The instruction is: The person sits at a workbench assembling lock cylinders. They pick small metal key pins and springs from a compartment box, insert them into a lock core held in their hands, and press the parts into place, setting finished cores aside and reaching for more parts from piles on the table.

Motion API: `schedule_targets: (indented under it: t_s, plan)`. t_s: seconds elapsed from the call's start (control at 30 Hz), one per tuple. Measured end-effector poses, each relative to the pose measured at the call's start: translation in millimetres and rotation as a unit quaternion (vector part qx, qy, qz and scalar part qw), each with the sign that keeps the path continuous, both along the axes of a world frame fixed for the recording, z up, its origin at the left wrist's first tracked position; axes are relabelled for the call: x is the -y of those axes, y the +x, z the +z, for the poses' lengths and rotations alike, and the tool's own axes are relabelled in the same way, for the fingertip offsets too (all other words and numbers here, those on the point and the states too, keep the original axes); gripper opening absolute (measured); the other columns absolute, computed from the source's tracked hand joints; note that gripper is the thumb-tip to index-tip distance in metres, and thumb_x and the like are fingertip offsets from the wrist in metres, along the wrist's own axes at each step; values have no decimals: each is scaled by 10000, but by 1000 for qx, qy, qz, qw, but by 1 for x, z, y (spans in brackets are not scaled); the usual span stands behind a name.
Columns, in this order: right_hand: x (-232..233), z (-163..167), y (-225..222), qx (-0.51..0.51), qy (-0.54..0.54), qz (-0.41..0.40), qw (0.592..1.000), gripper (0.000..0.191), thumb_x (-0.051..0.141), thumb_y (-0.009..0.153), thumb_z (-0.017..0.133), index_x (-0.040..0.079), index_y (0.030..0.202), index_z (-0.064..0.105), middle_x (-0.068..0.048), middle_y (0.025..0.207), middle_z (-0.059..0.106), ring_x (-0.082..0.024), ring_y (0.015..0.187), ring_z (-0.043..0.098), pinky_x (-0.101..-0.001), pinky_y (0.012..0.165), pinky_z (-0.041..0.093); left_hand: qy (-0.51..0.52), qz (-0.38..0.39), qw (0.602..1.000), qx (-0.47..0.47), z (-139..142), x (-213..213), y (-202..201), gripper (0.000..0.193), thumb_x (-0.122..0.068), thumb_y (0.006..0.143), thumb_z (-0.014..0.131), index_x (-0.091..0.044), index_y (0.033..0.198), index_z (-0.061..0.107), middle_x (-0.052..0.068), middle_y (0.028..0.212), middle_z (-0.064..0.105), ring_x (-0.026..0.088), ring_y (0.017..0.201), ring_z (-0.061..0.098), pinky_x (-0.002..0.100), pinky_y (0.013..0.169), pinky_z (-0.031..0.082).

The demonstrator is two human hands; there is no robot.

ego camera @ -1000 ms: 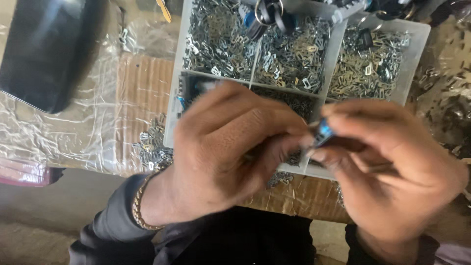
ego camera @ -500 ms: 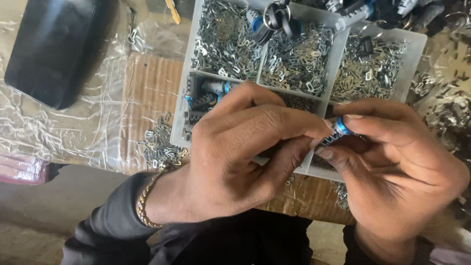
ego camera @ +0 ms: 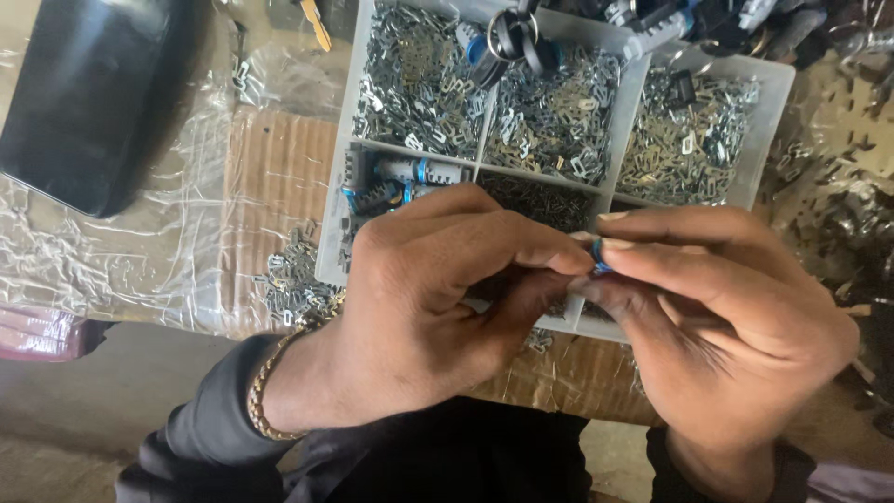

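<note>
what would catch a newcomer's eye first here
Two hands meet in the middle: the left hand and right hand pinch a small blue-ringed part between fingertips. Behind them sits a white compartment tray heaped with tiny silvery metal pieces. A black case lies top left.

Beyond the hands, a matt white plastic tray [ego camera: 629,121] holds shiny metal clips [ego camera: 419,84]. Left of it lies rough brown cardboard [ego camera: 279,186] under crinkled glossy film [ego camera: 121,251]. The small blue-ringed part [ego camera: 597,256] pinched between the fingertips looks like plastic.
</note>
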State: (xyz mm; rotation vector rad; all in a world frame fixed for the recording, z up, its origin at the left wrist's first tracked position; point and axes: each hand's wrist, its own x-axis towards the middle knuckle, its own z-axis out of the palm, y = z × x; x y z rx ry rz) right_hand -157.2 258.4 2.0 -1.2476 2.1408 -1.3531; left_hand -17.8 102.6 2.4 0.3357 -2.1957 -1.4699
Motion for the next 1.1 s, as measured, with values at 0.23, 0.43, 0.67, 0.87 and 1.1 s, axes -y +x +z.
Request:
schedule_targets:
  t_s: [0.23, 0.43, 0.67, 0.87, 1.1]
  plan:
    - [-4, -3, 1, 123, -49, 1, 991, 265, -63, 888, 738, -80, 1116, 605, -215, 1209, 645, -198, 972, 755, -220, 815, 666, 104, 28, 994, -10, 2, -6, -2, 118, -13, 922, 792, -4, 1010, 714, 95, 948, 752, 128, 837, 775, 234, 722, 666]
    - [-11, -10, 4, 126, -51, -12, 991, 257, -87, 896, 745, -81, 1107, 599, -221, 1229, 643, -198, 985, 749, -228, 826, 674, 74, 31, 997, -9, -1, -6, -1, 131, -3, 900, 810, -5, 982, 707, 94, 945, 749, 139, 852, 776, 240, 738, 661]
    - [-5, -8, 2, 78, -49, 4, 996, 209, -123, 879, 746, -63, 1054, 649, -210, 1142, 676, -192, 924, 755, -227, 763, 668, 69, 11, 998, 8, 2, -3, 0, 178, 48, 857, 808, 6, 962, 672, 100, 950, 739, 158, 883, 780, 245, 762, 648]
    - [5, -9, -6, 94, -104, 50, 989, 247, -110, 880, 718, -53, 1115, 667, -209, 1145, 728, -188, 889, 792, -213, 675, 646, -5, 27, 1000, -5, 3, 5, -6, 210, -131, 866, 855, -58, 987, 700, 24, 948, 734, 157, 850, 691, 305, 754, 560]
    - [0, -6, 5, 165, -102, -40, 980, 345, -119, 946, 731, -86, 1267, 612, -213, 1279, 675, -218, 1060, 746, -262, 896, 680, -313, 7, 946, 81, 5, 4, -12, 252, -79, 833, 818, -41, 1073, 752, 33, 890, 728, 275, 820, 604, 430, 743, 463]
